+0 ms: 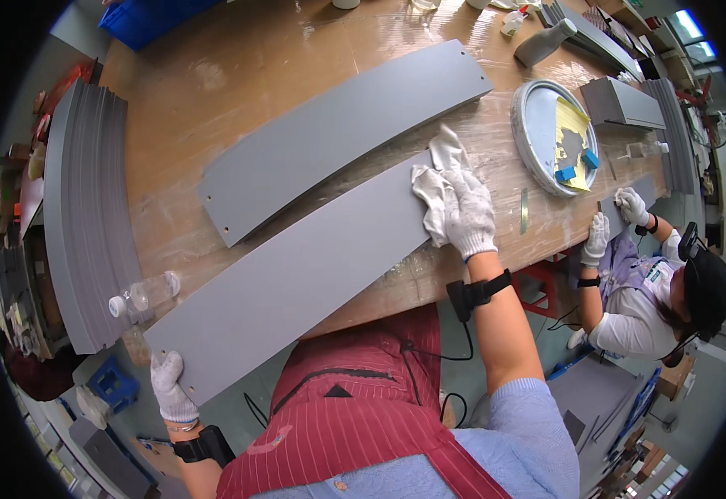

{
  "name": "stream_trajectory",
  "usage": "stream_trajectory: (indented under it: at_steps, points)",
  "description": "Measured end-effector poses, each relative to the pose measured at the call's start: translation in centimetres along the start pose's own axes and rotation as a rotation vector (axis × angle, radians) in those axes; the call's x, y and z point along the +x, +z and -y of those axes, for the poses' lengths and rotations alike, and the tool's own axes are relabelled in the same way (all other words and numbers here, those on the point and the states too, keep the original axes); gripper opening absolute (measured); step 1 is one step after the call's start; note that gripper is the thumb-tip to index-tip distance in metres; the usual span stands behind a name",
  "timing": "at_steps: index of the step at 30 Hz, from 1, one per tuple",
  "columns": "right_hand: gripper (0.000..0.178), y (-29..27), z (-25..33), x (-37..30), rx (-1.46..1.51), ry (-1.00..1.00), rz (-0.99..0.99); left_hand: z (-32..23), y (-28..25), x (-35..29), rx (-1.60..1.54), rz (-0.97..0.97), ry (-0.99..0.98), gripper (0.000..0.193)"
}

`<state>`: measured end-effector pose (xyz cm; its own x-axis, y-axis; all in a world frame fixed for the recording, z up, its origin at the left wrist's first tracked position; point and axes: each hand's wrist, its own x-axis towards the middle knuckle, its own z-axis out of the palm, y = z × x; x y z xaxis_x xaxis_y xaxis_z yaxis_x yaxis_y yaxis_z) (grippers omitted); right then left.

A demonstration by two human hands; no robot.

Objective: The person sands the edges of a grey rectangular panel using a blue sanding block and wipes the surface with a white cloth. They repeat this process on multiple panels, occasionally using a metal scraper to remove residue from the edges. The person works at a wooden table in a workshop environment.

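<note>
A long flat grey panel (296, 279) lies slanted across the near table edge, with small holes at its lower-left end. At that end my left hand (172, 387), in a white knit glove, grips the corner with its fingers partly hidden. My right hand (469, 218), gloved too, holds a crumpled white cloth (436, 198) against the panel's far right end. Just beyond lies a second grey panel (346, 137), roughly parallel to the first, with holes at both ends.
Stacked grey panels (88, 216) stand at the left, near a clear plastic bottle (151, 293). On the right are a round lid (533, 125) with yellow sandpaper (571, 137) and blue blocks (589, 160), and a grey spray bottle (544, 43). A gloved co-worker (642, 287) works at the right edge.
</note>
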<state>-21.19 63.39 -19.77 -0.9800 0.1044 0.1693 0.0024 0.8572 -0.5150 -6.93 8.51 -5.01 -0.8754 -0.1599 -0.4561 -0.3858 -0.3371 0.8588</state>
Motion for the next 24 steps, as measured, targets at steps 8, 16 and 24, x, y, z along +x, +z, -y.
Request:
stream_trajectory:
  at_steps: [8, 16, 24]
  points:
    - [0.049, -10.3, -1.8, 3.9, -0.217, 0.032, -0.304, 0.4, -1.4, 0.3, -0.162, 0.002, -0.007, 0.057]
    - [0.064, 1.3, 9.1, 1.0, 0.124, -0.145, -0.082, -2.0, 4.4, 0.8, -0.698, 0.123, -0.089, 0.068]
    - [0.083, 2.1, 26.2, -4.3, 0.158, -0.473, 0.090, -1.7, 2.6, 0.3, -0.812, 0.333, -0.110, 0.084]
